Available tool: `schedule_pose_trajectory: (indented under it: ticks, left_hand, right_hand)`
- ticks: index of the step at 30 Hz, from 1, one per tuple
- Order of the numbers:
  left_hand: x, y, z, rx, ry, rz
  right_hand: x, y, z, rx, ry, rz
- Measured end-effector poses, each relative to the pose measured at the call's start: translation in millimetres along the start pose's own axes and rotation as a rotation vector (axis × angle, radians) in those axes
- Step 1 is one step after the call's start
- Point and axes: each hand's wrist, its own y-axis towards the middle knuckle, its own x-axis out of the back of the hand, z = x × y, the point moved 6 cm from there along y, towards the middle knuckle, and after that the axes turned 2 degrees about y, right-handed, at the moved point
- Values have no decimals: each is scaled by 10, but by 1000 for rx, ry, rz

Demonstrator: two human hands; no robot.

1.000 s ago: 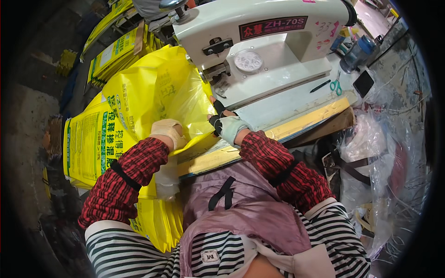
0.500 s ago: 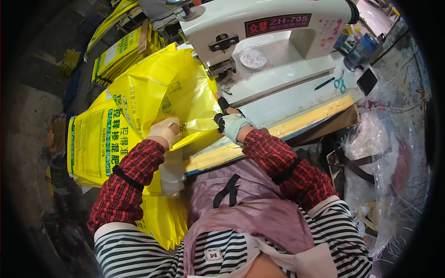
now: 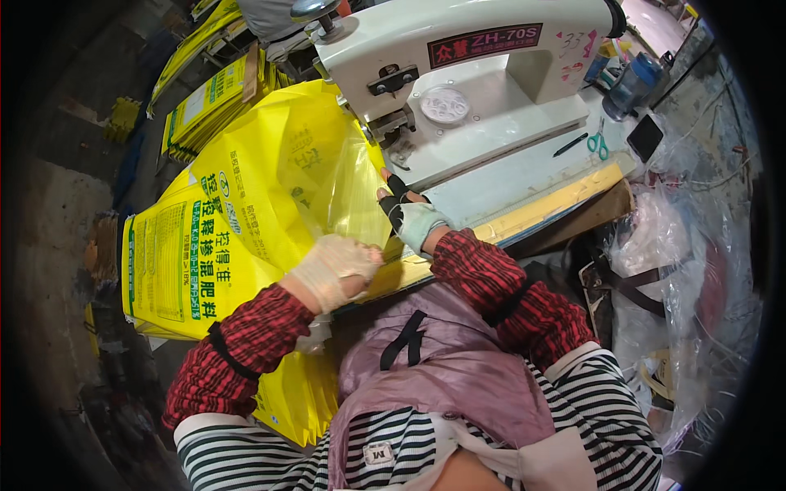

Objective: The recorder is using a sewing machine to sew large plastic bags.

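A large yellow printed woven plastic bag (image 3: 246,196) lies across the left of the worktable, its mouth edge running under the head of a white sewing machine (image 3: 491,90). My left hand (image 3: 340,266), in a pale glove, is closed on the near part of that edge, with its fingers curled. At the edge just below the machine's needle area is my right hand (image 3: 411,214), in a light glove with black finger wraps. Its thumb and forefinger are at the bag's rim, closed on it as far as I can see. The needle itself is too small to make out.
Stacked yellow bags (image 3: 209,106) stand at the far left, and more folded yellow bags (image 3: 299,397) hang beside my lap. On the table's right lie a black pen (image 3: 571,145), teal scissors (image 3: 598,144) and a phone (image 3: 646,137), with a blue jug (image 3: 634,86) behind.
My left hand has moved right and toward me along the bag's edge, nearer my right hand. The bag's mouth now lies flatter. My right hand has shifted only slightly.
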Motion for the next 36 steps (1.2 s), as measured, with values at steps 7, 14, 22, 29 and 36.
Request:
schedule_pose_trajectory:
  ticks: [7,14,22,29,36]
  left_hand:
    - [450,250,-160,-133,136,-277]
    - [430,-123,221,56,88,260]
    - [471,-430,-184,-166,299,189]
    - [571,-231,-580,-178,106,224]
    - [283,203,-1028,-229,-124,188]
  right_hand:
    - [191,-74,-25,-139,431,0]
    - [299,-177,179,102,2,-30]
    - [322,-250,293,223,-389,99]
    - [451,-157,164,83,75,-60]
    - [411,-526,340,-80,-177,-140]
